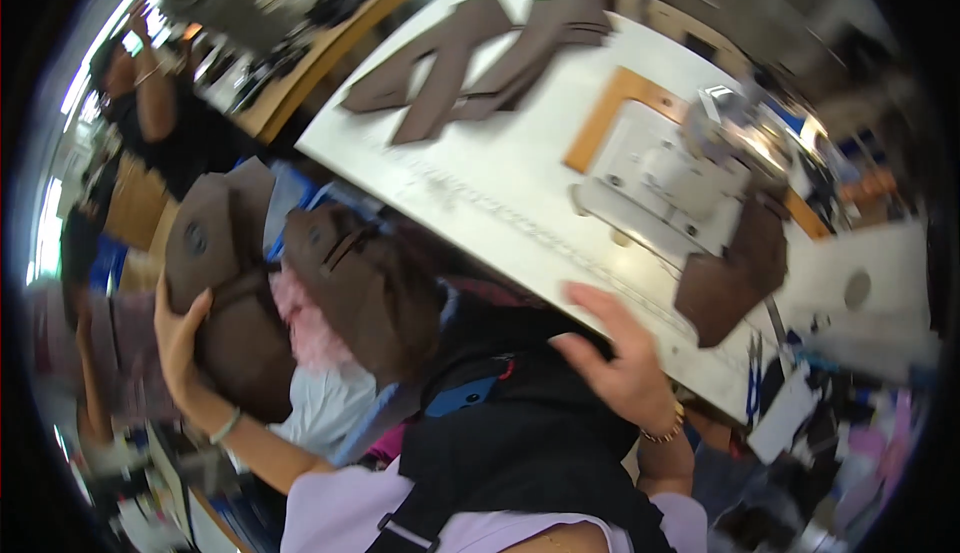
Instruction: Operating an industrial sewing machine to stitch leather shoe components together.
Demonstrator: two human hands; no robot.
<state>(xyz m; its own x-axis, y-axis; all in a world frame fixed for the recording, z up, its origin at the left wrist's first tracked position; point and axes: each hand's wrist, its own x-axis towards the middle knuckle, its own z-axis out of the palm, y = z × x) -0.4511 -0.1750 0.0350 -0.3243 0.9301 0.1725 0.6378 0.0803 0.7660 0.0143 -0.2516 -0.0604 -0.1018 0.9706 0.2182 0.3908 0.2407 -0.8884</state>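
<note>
My left hand (182,338) is at the far left, its thumb over the outer edge of a brown fabric piece (235,328) that has a dark round mark near its top. Beside that piece, a second brown fabric bundle (370,298) lies heaped over pink cloth (305,323) and white cloth (325,403). My right hand (622,365) is above the front edge of the white table (480,213), thumb and fingers apart, holding nothing. To its right, another brown fabric piece (735,273) lies at the sewing machine (690,168), partly hidden under its head.
Brown strap-shaped fabric pieces (450,63) lie across the far table. An orange-brown wooden guide (610,118) borders the machine plate. Blue snips (755,378) lie near the right table corner. A person in dark clothes (165,113) is at the upper left, by a wooden bench (320,53).
</note>
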